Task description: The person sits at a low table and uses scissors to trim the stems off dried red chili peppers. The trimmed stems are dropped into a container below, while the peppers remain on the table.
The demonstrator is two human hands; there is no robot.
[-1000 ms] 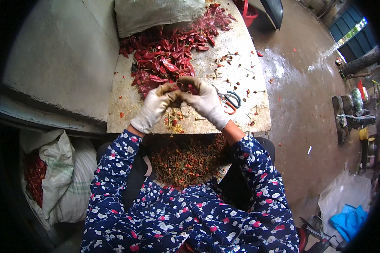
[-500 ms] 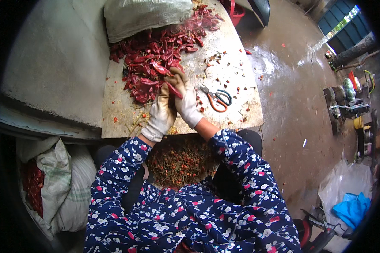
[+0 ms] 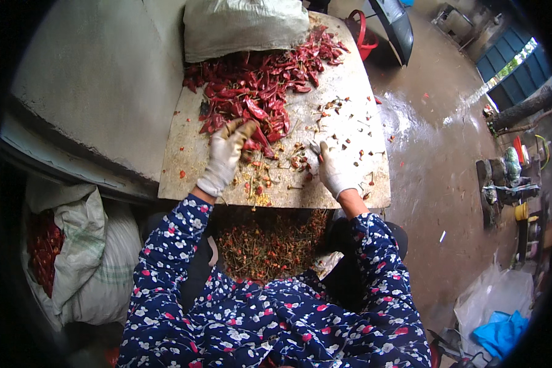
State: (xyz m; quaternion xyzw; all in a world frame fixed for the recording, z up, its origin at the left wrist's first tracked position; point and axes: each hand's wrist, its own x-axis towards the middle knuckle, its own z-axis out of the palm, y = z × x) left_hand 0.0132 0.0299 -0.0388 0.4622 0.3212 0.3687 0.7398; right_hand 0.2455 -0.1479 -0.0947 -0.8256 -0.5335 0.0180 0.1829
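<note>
At the near edge of the pile of dried red peppers (image 3: 264, 80), my gloved left hand (image 3: 226, 153) is closed on a red pepper (image 3: 251, 145), its fingertips among the others. My gloved right hand (image 3: 335, 168) grips scissors (image 3: 320, 153) on the right part of the pale board (image 3: 178, 165). Its fingers hide most of the handles. Loose stems and caps (image 3: 297, 161) lie scattered between and around my hands.
A white woven sack (image 3: 244, 26) sits at the board's back. Beyond are a red basket (image 3: 365, 46) and dark umbrella (image 3: 389, 30). A heap of stems (image 3: 267, 245) lies below the near edge, open pepper sacks (image 3: 73, 251) at left, clutter (image 3: 506, 184) at right.
My hands have separated, the left staying at the pile, the right moving rightward. The scissors that lay on the board are now in my right hand. The view has shifted somewhat.
</note>
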